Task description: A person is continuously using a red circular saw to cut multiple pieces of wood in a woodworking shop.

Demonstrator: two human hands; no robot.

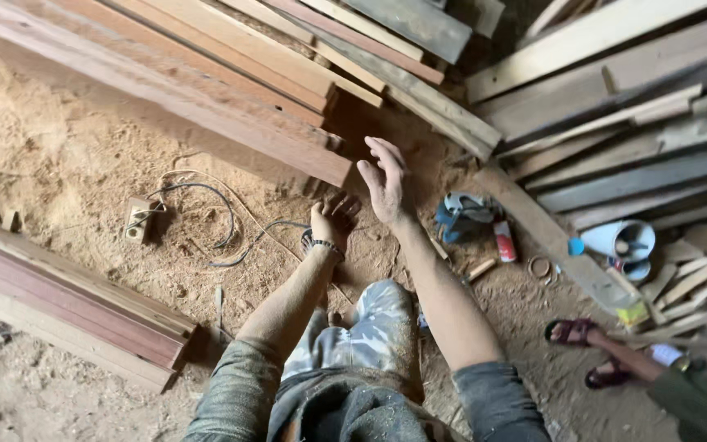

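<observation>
Soft daylight — faint shadows, slight motion blur.

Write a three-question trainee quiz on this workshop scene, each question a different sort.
1. True or false: the right hand holds a hammer.
2. The left hand is lowered towards: A) a metal bucket B) the sawdust floor C) a ladder
3. Fill in: the black cable lies beside a small ____ on the floor.

Key: 1 false, it is open and empty; 2 B; 3 socket box.
</observation>
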